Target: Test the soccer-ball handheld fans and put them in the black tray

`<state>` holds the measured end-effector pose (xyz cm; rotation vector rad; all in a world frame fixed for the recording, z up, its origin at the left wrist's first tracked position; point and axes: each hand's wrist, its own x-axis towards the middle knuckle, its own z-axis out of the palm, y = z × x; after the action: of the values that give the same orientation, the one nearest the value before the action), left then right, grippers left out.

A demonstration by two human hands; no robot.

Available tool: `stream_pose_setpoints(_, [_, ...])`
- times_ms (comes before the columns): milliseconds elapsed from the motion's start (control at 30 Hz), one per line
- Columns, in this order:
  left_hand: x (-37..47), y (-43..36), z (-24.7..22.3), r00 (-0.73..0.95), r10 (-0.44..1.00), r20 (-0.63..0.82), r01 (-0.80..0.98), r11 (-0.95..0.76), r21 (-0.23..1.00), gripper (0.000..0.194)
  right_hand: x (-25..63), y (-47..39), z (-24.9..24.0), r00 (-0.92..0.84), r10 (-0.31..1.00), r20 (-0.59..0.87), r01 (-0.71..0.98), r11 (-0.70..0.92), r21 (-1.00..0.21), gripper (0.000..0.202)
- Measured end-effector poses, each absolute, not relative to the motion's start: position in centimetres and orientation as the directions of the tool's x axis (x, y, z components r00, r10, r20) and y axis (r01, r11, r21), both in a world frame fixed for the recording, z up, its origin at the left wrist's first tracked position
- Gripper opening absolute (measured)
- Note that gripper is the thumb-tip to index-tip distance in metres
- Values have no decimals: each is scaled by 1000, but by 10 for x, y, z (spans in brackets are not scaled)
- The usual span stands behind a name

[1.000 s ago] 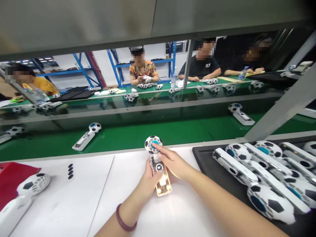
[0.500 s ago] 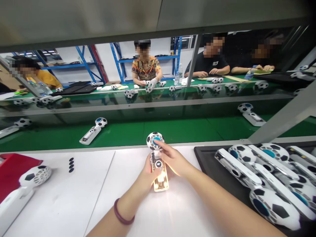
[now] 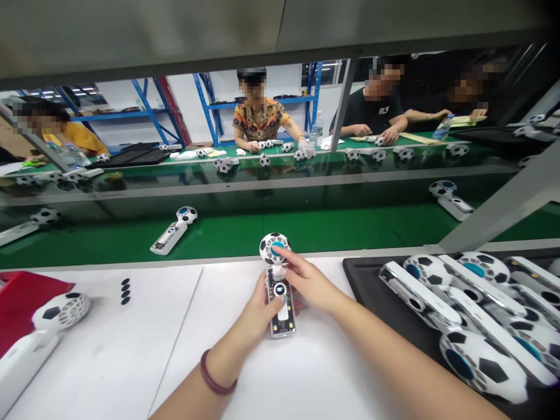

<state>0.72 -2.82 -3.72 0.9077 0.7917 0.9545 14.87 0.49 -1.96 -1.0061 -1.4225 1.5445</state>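
The fan [image 3: 280,290] is pointing lengthwise away from me at the counter's [image 3: 280,379] far edge; my left hand [image 3: 258,306] is clasping its handle [image 3: 284,326], my right hand [image 3: 312,286], nearer the ball head [image 3: 265,249], is touching its blue centre [image 3: 274,242], grip unclear.

White-and-black football-headed plastic device [image 3: 279,290], centre: smooth, partly transparent, glossy
Long green flat belt [image 3: 306,226], mid-frame: smooth, shiny
Black rectangular tray [image 3: 366,287], lower right: matt

A single smooth, rounded, dark maroon band [image 3: 210,380] around the left forearm [image 3: 230,353], the right forearm [image 3: 385,347] bare.
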Motion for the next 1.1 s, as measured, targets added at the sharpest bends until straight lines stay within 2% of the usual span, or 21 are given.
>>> stream_pose_setpoints(100, [6, -28, -39, 371, 914, -163, -334, 295, 895, 62, 149, 5, -19, -364, 931, -20, -37, -36, -999, 46])
stream_pose_setpoints(233, [5, -27, -42, 393, 902, -177, -338, 321, 884, 61, 149, 3, -17, -415, 906, -87, -26, -107, -994, 48])
stream_pose_setpoints(467, [5, -25, -43, 437, 890, -134, -380, 317, 869, 79, 149, 3, -15, -384, 921, -66, -10, -76, -997, 48])
stream_pose_setpoints(700, [1, -23, -43, 501, 860, -97, -377, 318, 870, 66, 149, 3, -17, -380, 921, -88, -20, -104, -994, 51])
stream_pose_setpoints(867, [2, -25, -43, 467, 880, -85, -381, 287, 879, 67, 149, 1, -12, -372, 924, -90, 6, -95, -995, 50])
stream_pose_setpoints(1000, [4, -27, -40, 425, 900, -94, -390, 276, 879, 73, 147, -1, -10, -373, 921, -117, 52, -105, -993, 60])
stream_pose_setpoints(1100, [5, -27, -39, 407, 908, -101, -379, 269, 885, 78, 146, -2, -9, -355, 932, -73, 9, -75, -997, 74])
